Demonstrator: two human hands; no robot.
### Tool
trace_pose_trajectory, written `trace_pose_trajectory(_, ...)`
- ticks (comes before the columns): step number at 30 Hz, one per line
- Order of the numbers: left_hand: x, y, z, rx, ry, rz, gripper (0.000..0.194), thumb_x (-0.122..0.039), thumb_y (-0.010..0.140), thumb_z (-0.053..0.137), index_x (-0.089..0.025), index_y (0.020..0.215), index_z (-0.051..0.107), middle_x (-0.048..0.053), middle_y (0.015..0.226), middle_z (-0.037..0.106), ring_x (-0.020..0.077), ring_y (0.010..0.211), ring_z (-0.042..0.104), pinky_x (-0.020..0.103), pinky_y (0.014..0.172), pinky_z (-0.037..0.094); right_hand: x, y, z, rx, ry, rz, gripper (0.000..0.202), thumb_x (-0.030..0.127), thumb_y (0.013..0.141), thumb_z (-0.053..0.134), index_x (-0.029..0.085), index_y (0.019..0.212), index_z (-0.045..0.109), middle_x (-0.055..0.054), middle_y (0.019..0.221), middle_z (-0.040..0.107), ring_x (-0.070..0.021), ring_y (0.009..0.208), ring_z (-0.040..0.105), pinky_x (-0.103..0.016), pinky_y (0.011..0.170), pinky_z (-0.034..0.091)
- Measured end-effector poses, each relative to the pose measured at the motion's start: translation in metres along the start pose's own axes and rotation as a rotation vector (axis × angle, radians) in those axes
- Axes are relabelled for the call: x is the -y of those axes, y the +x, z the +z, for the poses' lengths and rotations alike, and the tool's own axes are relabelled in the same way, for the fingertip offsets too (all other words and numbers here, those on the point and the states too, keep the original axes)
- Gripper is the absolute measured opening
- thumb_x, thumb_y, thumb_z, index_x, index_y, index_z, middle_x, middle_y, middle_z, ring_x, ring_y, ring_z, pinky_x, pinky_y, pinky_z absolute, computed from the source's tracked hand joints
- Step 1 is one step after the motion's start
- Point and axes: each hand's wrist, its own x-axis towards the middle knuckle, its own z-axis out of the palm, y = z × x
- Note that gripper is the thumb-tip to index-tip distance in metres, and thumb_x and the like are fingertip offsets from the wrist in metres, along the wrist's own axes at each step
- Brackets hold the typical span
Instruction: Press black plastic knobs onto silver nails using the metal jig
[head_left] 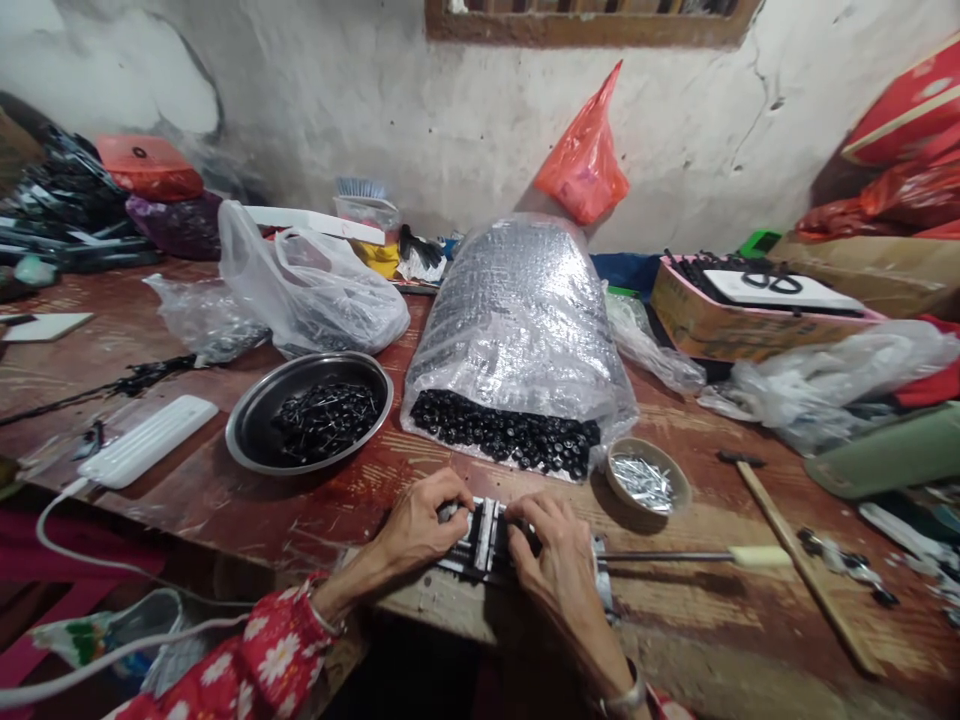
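Note:
A small metal jig (484, 530) with a raised silvery bar across its middle sits at the table's front edge, between my hands. My left hand (424, 520) is at its left side, thumb and forefinger pinched together near a small greyish piece too small to name. On the right side, my right hand (555, 550) has its fingers curled down over the jig, with something dark under them that I cannot make out. A rod with a pale handle (757, 556) extends rightward from the jig. Just behind, a silvery bubble-lined bag (521, 310) lies open, showing many small black round parts (510, 435).
A metal bowl (247, 430) of black pieces with thin pins stands left. A small bowl (611, 490) of silvery pins stands right, near a wooden-handled hammer (810, 570). A white power strip (150, 440), plastic bags (322, 285) and a filled carton (750, 330) surround the area.

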Motion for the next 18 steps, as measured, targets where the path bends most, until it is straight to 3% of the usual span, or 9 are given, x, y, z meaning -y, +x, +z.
trace_pose_trajectory(9, 0.006, -0.006, -0.003, 0.025, -0.052, 0.070, 0.014, -0.016, 0.091, 0.059, -0.019, 0.095, 0.071, 0.004, 0.098, 0.069, 0.0172, 0.095, 0.066, 0.029, 0.088, 0.051, -0.001, -0.006, -0.002, -0.011, 0.036, -0.049, 0.012, 0.032, 0.101, 0.059, 0.028, 0.097, 0.069, -0.001, 0.103, 0.070, -0.0226, 0.098, 0.055, -0.039, 0.084, 0.033)
trace_pose_trajectory(18, 0.011, -0.008, -0.004, 0.054, 0.011, 0.062, 0.014, -0.019, 0.092, 0.058, -0.021, 0.097, 0.071, 0.004, 0.106, 0.069, 0.0173, 0.102, 0.067, 0.029, 0.094, 0.052, 0.007, -0.006, 0.006, -0.104, -0.026, -0.016, 0.014, 0.019, 0.100, 0.056, 0.025, 0.096, 0.069, -0.001, 0.102, 0.069, -0.0216, 0.097, 0.053, -0.040, 0.085, 0.032)
